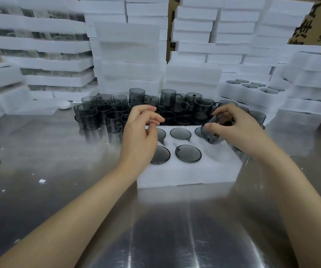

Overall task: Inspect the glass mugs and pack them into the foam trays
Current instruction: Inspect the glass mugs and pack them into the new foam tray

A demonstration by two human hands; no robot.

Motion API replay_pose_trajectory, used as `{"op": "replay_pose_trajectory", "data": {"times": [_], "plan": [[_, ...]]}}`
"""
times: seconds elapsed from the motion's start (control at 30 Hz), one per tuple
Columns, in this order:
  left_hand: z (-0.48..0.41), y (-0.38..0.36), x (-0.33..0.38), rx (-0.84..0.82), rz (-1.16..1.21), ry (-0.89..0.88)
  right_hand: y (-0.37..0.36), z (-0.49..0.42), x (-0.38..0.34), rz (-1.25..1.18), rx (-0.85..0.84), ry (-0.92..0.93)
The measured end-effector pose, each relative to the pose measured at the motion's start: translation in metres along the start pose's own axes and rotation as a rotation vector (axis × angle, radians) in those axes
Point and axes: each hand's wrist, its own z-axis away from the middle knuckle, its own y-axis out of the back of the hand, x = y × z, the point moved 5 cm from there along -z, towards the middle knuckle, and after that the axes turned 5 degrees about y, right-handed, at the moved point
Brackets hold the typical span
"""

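A steel tabletop (59, 151) fills the view, with stacks of foam (128, 55) walling off twelve o'clock. At centre lies the foam tray (190, 175), its long axis running from nine to three o'clock; four seated mugs (188, 153) show only their round dark ends in the pockets. Behind it, toward twelve, stands a crowd of loose mugs (105, 117), mouths up. At two o'clock from the tray's middle, the right hand (238, 130) grips a smoky glass mug (216, 130), tipped so its axis slants and its mouth faces about eight o'clock. The left hand (142, 136) hovers at ten o'clock, fingers loosely curled, holding nothing. The glass is probably rigid, slick and breakable; gripping round the body looks safest.
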Motion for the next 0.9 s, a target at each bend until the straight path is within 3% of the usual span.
{"op": "replay_pose_trajectory", "data": {"times": [0.13, 0.23, 0.3, 0.5, 0.63, 0.9], "plan": [[0.0, 0.0, 0.001, -0.014, 0.007, -0.001, 0.007, 0.002, -0.005, 0.068, 0.079, 0.012], [0.001, 0.0, 0.002, -0.02, -0.001, -0.002, 0.008, 0.004, -0.006, 0.4, 0.154, -0.027], [0.001, 0.0, 0.002, -0.024, -0.004, 0.0, 0.005, 0.004, -0.009, 0.498, 0.131, 0.013], [0.002, -0.001, 0.004, -0.024, -0.003, 0.0, 0.005, 0.002, -0.009, 0.185, -0.155, 0.046], [0.002, -0.002, 0.003, -0.024, -0.003, -0.001, 0.007, 0.003, -0.004, 0.145, -0.222, 0.036], [0.001, -0.003, 0.0, -0.031, -0.03, 0.001, 0.008, 0.016, -0.016, 0.659, -0.073, -0.001]]}}
